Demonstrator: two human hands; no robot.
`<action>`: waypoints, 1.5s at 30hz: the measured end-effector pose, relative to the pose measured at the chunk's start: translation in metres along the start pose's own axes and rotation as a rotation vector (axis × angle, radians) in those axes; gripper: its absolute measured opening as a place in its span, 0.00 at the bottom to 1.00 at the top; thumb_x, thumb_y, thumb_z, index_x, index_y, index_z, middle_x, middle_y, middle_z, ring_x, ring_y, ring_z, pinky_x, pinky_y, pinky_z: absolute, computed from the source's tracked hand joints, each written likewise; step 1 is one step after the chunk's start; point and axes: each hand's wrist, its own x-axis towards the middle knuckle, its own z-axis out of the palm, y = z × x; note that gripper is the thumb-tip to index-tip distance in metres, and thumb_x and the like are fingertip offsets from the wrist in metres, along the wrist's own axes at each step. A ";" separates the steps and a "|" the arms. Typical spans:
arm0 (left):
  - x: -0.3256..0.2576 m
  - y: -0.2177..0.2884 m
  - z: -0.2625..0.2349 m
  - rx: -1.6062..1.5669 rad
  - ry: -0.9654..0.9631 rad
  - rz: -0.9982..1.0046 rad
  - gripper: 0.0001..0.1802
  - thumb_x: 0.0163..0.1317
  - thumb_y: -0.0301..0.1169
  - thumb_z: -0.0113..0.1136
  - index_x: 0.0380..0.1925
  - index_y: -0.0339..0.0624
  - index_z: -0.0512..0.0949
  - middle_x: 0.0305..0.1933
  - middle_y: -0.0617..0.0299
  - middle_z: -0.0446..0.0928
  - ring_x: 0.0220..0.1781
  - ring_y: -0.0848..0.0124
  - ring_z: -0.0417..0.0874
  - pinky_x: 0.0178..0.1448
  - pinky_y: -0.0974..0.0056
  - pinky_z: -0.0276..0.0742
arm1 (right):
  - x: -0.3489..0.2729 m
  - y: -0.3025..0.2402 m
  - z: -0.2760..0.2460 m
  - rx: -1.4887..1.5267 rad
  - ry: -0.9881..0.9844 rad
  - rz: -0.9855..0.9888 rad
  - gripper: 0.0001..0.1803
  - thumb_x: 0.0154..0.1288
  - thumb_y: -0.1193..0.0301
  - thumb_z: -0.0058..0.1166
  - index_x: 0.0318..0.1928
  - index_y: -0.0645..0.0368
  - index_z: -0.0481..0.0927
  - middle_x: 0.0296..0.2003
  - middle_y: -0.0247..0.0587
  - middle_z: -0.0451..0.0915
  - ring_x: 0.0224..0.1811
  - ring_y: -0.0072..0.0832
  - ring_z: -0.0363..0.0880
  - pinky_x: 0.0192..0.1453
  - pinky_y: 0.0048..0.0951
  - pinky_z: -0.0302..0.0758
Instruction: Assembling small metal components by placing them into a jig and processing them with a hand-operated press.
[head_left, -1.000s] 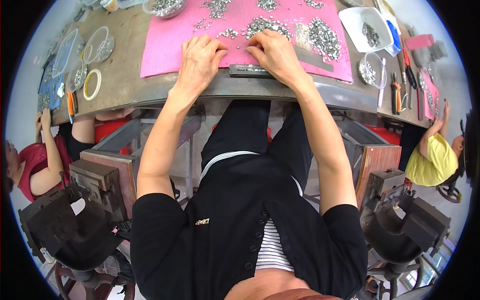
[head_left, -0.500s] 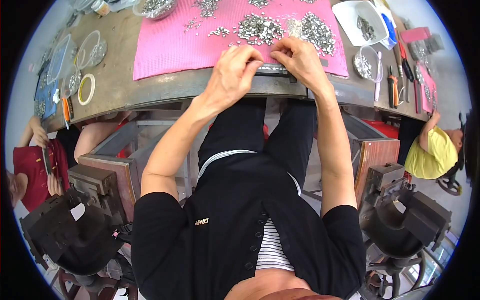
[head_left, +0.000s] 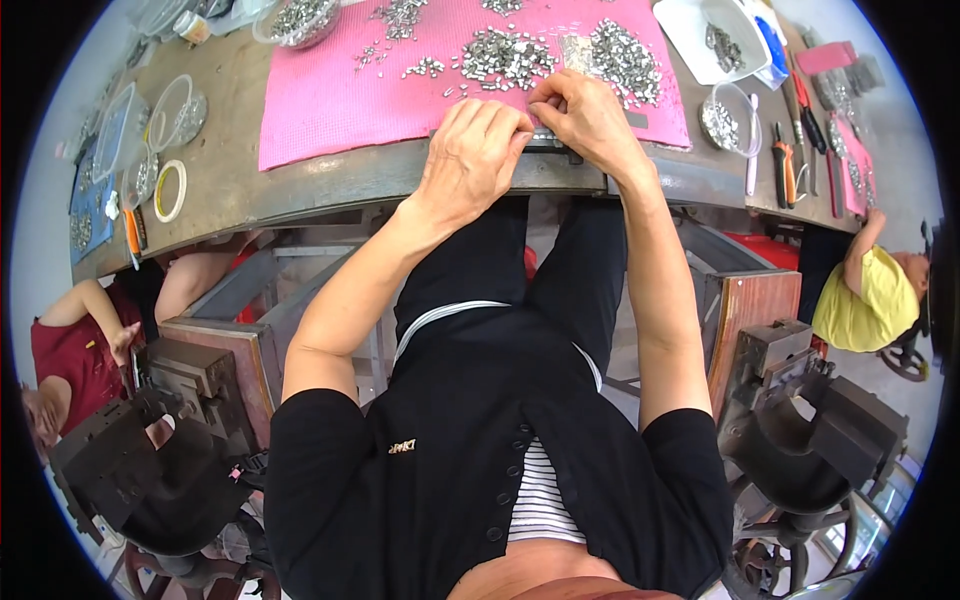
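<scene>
Head view, the only one. Pink mat (head_left: 330,110) on counter (head_left: 235,115); dark metal holder (head_left: 545,143) at the mat's near edge, just inside the counter's front edge, partly under the hands. Left hand (head_left: 470,150) is over the holder, fingers curled, thumb and index close; can't tell if its grip pinches a piece. Right hand (head_left: 583,115) is just beside it, thumb and index tips nearly together; piece between them, can't tell.

Small metal pieces lie beyond the hands, mid-mat to far edge. Likely light, hard, smooth, a bit slippery, not fragile, prone to rolling; best taken by the sides with fingertips. Holder looks stiff and heavier; hold by its ends.

Counts: holder 1; large piles 2, central pile (head_left: 508,58) and right pile (head_left: 627,62); smaller piles at far edge 2; small cluster (head_left: 425,67) 1, plus strays. Single pieces too many to count. White tray (head_left: 684,45) 1, orange-handled pliers (head_left: 790,178) 1, both right of mat.
</scene>
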 end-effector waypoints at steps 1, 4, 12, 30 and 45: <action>0.000 0.002 -0.001 0.029 -0.005 0.007 0.07 0.59 0.24 0.67 0.37 0.40 0.79 0.36 0.58 0.79 0.41 0.57 0.80 0.50 0.55 0.74 | -0.001 0.001 0.000 0.000 0.001 0.000 0.07 0.60 0.72 0.63 0.36 0.64 0.85 0.31 0.51 0.83 0.36 0.46 0.85 0.42 0.43 0.79; 0.000 0.004 0.000 0.085 0.008 0.033 0.08 0.57 0.25 0.68 0.36 0.42 0.80 0.36 0.59 0.79 0.42 0.57 0.80 0.51 0.55 0.75 | 0.000 0.001 0.002 -0.070 -0.010 -0.041 0.08 0.62 0.72 0.61 0.37 0.65 0.84 0.33 0.53 0.83 0.38 0.49 0.84 0.45 0.45 0.78; -0.013 -0.006 -0.007 0.114 0.130 0.083 0.09 0.58 0.32 0.71 0.38 0.44 0.85 0.45 0.61 0.83 0.46 0.59 0.80 0.63 0.48 0.70 | 0.025 -0.024 0.016 0.019 -0.009 -0.108 0.10 0.67 0.70 0.58 0.39 0.67 0.83 0.34 0.53 0.84 0.37 0.47 0.85 0.43 0.42 0.78; -0.042 -0.036 -0.054 0.170 -0.039 -0.221 0.21 0.55 0.41 0.75 0.48 0.47 0.85 0.46 0.63 0.78 0.50 0.63 0.75 0.59 0.57 0.62 | -0.061 -0.011 -0.040 0.121 -0.093 0.119 0.28 0.55 0.70 0.73 0.58 0.57 0.81 0.48 0.40 0.78 0.43 0.32 0.79 0.50 0.30 0.77; 0.088 0.140 0.162 -0.917 -0.546 -0.058 0.20 0.63 0.23 0.65 0.56 0.40 0.79 0.45 0.61 0.78 0.42 0.71 0.77 0.51 0.66 0.75 | -0.317 -0.041 -0.177 -0.142 0.640 0.522 0.23 0.56 0.76 0.71 0.53 0.63 0.79 0.44 0.41 0.78 0.43 0.31 0.80 0.50 0.30 0.77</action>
